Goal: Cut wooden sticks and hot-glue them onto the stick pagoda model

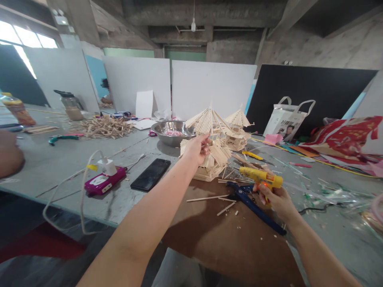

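Note:
My left hand (196, 150) reaches to the middle tier of a pagoda model (206, 119) built from thin wooden sticks. Its fingers are closed in a pinch against the model, and what lies between them is too small to make out. In my right hand (278, 201) is a yellow hot glue gun (260, 176), its nozzle pointing left towards the model's base. Blue-handled pliers (257, 209) lie beneath the glue gun on a brown board (206, 235). Loose sticks (206, 198) are scattered in front of the model.
A second stick pagoda (237, 135) stands behind. Around it are a metal bowl (164, 139), a yellow cutter knife (255, 156) and a stick pile (103, 126). Leftward lie a black phone (151, 174) and a purple power strip (104, 183) with a cable. A person's arm (10, 155) shows far left.

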A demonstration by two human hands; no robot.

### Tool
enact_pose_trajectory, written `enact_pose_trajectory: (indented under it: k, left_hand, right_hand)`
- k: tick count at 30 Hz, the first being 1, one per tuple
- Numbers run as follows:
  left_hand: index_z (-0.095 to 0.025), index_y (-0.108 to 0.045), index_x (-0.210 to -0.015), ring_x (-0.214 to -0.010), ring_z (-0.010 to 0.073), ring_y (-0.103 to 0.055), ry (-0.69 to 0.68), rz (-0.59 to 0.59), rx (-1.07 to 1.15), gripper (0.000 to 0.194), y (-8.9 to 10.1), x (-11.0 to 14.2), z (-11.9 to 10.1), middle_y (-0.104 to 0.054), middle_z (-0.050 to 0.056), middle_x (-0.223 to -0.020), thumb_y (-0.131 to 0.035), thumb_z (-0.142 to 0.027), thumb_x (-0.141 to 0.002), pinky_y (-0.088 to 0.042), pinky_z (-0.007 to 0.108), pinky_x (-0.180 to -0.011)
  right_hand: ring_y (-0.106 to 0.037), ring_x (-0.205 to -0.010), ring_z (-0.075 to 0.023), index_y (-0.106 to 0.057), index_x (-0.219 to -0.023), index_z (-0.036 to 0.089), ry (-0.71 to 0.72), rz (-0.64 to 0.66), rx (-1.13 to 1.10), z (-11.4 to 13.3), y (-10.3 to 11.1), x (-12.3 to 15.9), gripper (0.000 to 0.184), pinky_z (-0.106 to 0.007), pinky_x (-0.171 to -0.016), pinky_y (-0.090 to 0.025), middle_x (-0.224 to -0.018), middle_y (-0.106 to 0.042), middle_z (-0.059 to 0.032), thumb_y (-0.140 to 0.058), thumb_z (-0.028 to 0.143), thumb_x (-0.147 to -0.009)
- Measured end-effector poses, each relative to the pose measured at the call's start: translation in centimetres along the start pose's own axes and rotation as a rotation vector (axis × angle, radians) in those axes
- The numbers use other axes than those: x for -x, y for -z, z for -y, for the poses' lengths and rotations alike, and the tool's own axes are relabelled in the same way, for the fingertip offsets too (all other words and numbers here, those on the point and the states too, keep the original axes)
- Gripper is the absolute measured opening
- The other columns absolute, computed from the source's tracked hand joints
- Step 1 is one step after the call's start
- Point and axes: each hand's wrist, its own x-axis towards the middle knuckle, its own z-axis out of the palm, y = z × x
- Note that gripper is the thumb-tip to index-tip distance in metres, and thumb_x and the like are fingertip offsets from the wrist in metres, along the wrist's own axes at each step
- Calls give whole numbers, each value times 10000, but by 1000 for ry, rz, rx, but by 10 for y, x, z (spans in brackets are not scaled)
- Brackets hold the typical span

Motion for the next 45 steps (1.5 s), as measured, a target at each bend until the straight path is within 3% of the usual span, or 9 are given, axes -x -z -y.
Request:
enact_pose_trajectory:
  k: [20, 28, 30, 33, 36, 41, 45]
  left_hand:
    - [-138, -507, -663, -269, 34, -279, 59, 45, 34, 107, 2, 0, -2, -408, -67, -399, -504, -237, -625, -188, 186, -299]
    - [-147, -498, -650, -274, 40, -289, 73, 11, 25, 80, 2, 4, -2, -413, -61, -401, -499, -224, -627, -182, 189, -300]
    - [-156, -484, -619, -281, 42, -293, 23, -36, -6, 69, 5, 12, 2, -413, -59, -406, -494, -223, -632, -181, 190, -305]
    - [-168, -476, -570, -307, 39, -305, -265, -108, -162, 93, 8, 30, 12, -427, -55, -419, -509, -216, -642, -194, 184, -329]
    - [-169, -513, -547, -386, 41, -356, -509, -30, -441, 102, 12, 49, 26, -453, -45, -445, -551, -208, -634, -251, 171, -403]
    - [-178, -573, -543, -455, 73, -385, -423, 258, -967, 73, 27, 53, 51, -484, -22, -467, -570, -207, -610, -266, 184, -478]
    - [-202, -582, -566, -525, 123, -463, -337, 446, -1442, 68, 41, 44, 66, -556, 7, -549, -533, -210, -613, -302, 217, -526]
  right_hand:
    - [-388, -348, -43, -520, -691, 178, 19, 4, -21, 0, 1, 0, 271, -196, -327, -291, -620, -558, 4, -596, 433, -639]
    - [-380, -351, -50, -520, -684, 175, 13, -10, 2, 2, 0, 1, 304, -205, -326, -291, -616, -556, -4, -588, 467, -628]
    - [-387, -353, -50, -523, -686, 173, 12, -19, 5, 2, 0, 0, 303, -204, -330, -294, -621, -560, -6, -588, 464, -632]
    - [-402, -350, -52, -523, -697, 176, 13, -45, -3, 4, 1, -1, 317, -209, -334, -306, -655, -579, -11, -595, 474, -617]
    - [-410, -337, -57, -521, -706, 179, -7, -94, -9, 7, 1, -3, 351, -211, -332, -314, -641, -589, -12, -602, 500, -592]
    - [-443, -352, -73, -546, -720, 180, -9, -149, -1, 8, 4, -5, 388, -210, -357, -343, -554, -576, -7, -570, 548, -598]
    - [-452, -358, -72, -544, -741, 196, 5, -166, -15, 7, 6, -7, 393, -215, -362, -349, -653, -614, -23, -559, 561, -598]
